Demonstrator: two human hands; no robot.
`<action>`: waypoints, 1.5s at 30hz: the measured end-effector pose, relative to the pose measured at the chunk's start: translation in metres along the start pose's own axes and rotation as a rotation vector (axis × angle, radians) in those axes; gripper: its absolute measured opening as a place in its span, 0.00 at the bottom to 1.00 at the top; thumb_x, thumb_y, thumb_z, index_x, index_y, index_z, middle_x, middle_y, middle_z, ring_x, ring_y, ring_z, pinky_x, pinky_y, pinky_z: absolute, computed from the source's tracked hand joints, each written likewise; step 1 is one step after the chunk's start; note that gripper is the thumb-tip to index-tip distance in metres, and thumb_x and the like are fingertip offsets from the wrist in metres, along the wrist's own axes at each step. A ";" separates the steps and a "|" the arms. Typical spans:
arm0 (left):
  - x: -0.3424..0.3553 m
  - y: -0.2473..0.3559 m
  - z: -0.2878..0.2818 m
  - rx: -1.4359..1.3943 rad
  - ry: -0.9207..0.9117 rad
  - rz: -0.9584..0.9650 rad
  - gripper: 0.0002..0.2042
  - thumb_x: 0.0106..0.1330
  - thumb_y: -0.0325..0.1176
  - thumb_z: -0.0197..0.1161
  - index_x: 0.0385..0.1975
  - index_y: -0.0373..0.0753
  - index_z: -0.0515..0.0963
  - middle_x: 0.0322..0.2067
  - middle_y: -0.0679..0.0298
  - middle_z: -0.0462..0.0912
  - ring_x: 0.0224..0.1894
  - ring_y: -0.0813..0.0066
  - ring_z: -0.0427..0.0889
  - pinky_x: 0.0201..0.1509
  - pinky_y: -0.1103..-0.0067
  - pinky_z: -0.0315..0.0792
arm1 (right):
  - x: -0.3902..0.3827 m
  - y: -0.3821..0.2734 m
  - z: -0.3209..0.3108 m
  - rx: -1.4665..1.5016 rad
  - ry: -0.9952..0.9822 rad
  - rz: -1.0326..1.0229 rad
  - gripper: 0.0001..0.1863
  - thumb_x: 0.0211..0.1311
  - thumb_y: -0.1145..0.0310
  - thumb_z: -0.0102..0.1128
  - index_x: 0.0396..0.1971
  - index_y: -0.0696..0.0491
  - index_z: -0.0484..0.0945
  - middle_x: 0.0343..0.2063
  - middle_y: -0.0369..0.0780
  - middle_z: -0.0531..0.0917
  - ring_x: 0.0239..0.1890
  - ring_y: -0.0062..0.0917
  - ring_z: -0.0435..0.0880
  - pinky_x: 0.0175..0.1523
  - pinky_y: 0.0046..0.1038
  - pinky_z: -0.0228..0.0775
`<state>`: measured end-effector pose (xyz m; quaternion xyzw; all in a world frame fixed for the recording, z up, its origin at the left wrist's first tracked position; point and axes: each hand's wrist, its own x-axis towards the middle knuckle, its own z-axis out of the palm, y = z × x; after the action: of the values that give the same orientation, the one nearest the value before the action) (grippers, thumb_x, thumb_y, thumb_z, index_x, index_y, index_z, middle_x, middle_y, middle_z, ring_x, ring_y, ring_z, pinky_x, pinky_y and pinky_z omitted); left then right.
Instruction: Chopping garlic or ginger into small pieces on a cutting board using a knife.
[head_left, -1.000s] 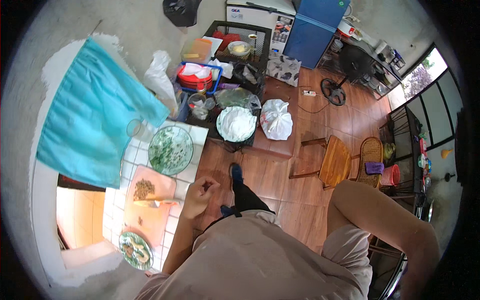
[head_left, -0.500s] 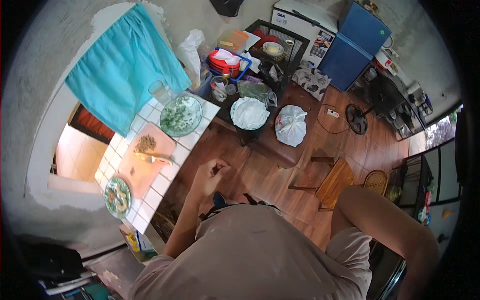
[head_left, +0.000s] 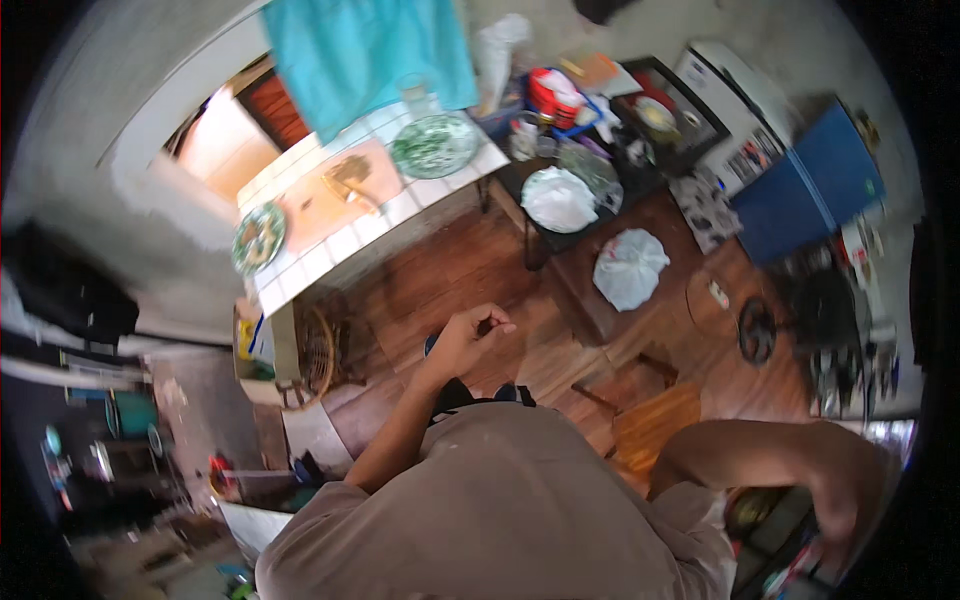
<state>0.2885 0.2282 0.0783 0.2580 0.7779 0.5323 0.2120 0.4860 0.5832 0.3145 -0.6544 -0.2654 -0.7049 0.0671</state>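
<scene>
My left hand hangs in front of my body above the tiled floor. Its fingers are curled in toward the thumb, and no object shows in them. Off to the lower right, my right hand points downward at the rim of the picture, dim and smeared, so its fingers cannot be made out. It is nearest to some cluttered dark furniture. Beyond my left hand, a white-tiled counter carries a pink cutting board with a knife and a brown chopped heap, between two green-patterned plates.
A dark table holds a white-covered bowl and a blue basket. On a brown bench lies a tied white bag. A wooden chair, a floor fan and a blue fridge stand rightward.
The view has turned left, so the counter and table sit higher and farther right. My left hand stays curled. My right hand has come into sight at the lower right.
</scene>
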 end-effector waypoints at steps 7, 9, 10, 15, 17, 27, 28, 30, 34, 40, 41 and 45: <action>-0.034 -0.041 -0.033 -0.216 0.117 -0.114 0.04 0.76 0.27 0.63 0.38 0.35 0.79 0.31 0.74 0.79 0.36 0.87 0.75 0.43 0.85 0.71 | -0.097 0.008 -0.226 -1.567 1.209 0.053 0.19 0.61 0.87 0.65 0.46 0.50 0.73 0.41 0.33 0.73 0.43 0.20 0.76 0.67 0.38 0.72; -0.046 -0.047 -0.046 -0.225 0.177 -0.121 0.05 0.76 0.28 0.63 0.37 0.35 0.78 0.31 0.74 0.79 0.35 0.88 0.74 0.41 0.84 0.70 | -0.107 0.012 -0.251 -1.532 1.244 0.102 0.20 0.60 0.88 0.65 0.46 0.49 0.73 0.41 0.33 0.73 0.43 0.19 0.76 0.66 0.35 0.73; -0.050 -0.057 -0.051 -0.236 0.214 -0.083 0.05 0.76 0.28 0.64 0.37 0.36 0.78 0.31 0.75 0.79 0.34 0.88 0.73 0.41 0.84 0.70 | -0.110 0.014 -0.260 -1.514 1.273 0.134 0.22 0.59 0.89 0.66 0.46 0.48 0.73 0.42 0.33 0.72 0.43 0.19 0.76 0.65 0.32 0.74; -0.061 -0.072 -0.074 -0.261 0.355 -0.065 0.06 0.75 0.29 0.66 0.36 0.36 0.78 0.30 0.76 0.76 0.34 0.88 0.71 0.39 0.85 0.67 | -0.121 0.021 -0.299 -1.456 1.303 0.222 0.22 0.58 0.89 0.66 0.45 0.48 0.72 0.41 0.32 0.72 0.42 0.18 0.75 0.63 0.29 0.75; -0.059 -0.079 -0.088 -0.296 0.372 -0.055 0.05 0.75 0.29 0.66 0.37 0.36 0.78 0.30 0.76 0.76 0.34 0.88 0.71 0.38 0.85 0.67 | -0.128 0.021 -0.318 -1.452 1.313 0.250 0.21 0.59 0.90 0.65 0.44 0.48 0.71 0.41 0.32 0.71 0.40 0.17 0.74 0.59 0.28 0.75; -0.026 -0.100 -0.221 -0.245 0.387 -0.100 0.06 0.75 0.29 0.65 0.35 0.35 0.77 0.29 0.75 0.75 0.32 0.88 0.69 0.38 0.85 0.66 | -0.416 -0.027 -0.398 -2.595 0.870 1.266 0.23 0.50 0.71 0.80 0.37 0.54 0.71 0.38 0.40 0.72 0.36 0.33 0.73 0.48 0.35 0.70; -0.027 -0.107 -0.236 -0.214 0.433 -0.072 0.07 0.75 0.30 0.65 0.35 0.35 0.78 0.28 0.76 0.75 0.32 0.88 0.69 0.37 0.85 0.66 | -0.425 -0.018 -0.398 -2.578 0.861 1.279 0.23 0.50 0.71 0.80 0.37 0.54 0.71 0.38 0.40 0.72 0.36 0.33 0.73 0.48 0.35 0.70; -0.028 -0.112 -0.267 -0.168 0.459 -0.054 0.06 0.76 0.30 0.64 0.36 0.36 0.78 0.28 0.76 0.73 0.32 0.88 0.68 0.37 0.85 0.65 | -0.435 -0.006 -0.402 -2.481 0.922 1.502 0.20 0.55 0.69 0.77 0.40 0.55 0.72 0.39 0.44 0.74 0.41 0.42 0.76 0.48 0.40 0.72; -0.023 -0.137 -0.315 -0.231 0.463 -0.174 0.05 0.76 0.29 0.63 0.38 0.36 0.78 0.30 0.75 0.76 0.33 0.86 0.70 0.39 0.85 0.66 | -0.460 -0.008 -0.420 -2.266 0.841 2.178 0.15 0.62 0.70 0.70 0.44 0.56 0.74 0.46 0.49 0.77 0.48 0.47 0.80 0.50 0.45 0.73; 0.003 -0.176 -0.360 -0.120 0.352 -0.162 0.05 0.74 0.30 0.65 0.39 0.34 0.80 0.31 0.71 0.81 0.33 0.85 0.73 0.41 0.83 0.70 | -0.503 -0.024 -0.455 -1.194 1.059 2.663 0.23 0.64 0.72 0.65 0.58 0.54 0.74 0.57 0.51 0.79 0.57 0.47 0.81 0.58 0.44 0.75; 0.013 -0.181 -0.368 -0.080 0.358 -0.126 0.07 0.74 0.31 0.66 0.40 0.34 0.80 0.30 0.69 0.82 0.32 0.83 0.74 0.40 0.82 0.71 | -0.482 -0.011 -0.470 -1.148 0.756 2.799 0.24 0.62 0.69 0.67 0.58 0.54 0.74 0.54 0.51 0.82 0.56 0.46 0.82 0.59 0.42 0.76; 0.082 -0.203 -0.396 0.158 0.349 -0.039 0.09 0.72 0.34 0.67 0.42 0.35 0.82 0.32 0.62 0.84 0.34 0.72 0.82 0.44 0.75 0.76 | -0.364 0.026 -0.520 -0.873 0.605 2.649 0.20 0.61 0.61 0.69 0.49 0.55 0.79 0.44 0.48 0.87 0.50 0.39 0.86 0.52 0.41 0.77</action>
<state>-0.0507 -0.0657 0.0199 0.1623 0.8472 0.5019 0.0633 0.0852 0.2285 -0.0280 -0.2101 0.7906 -0.2568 0.5146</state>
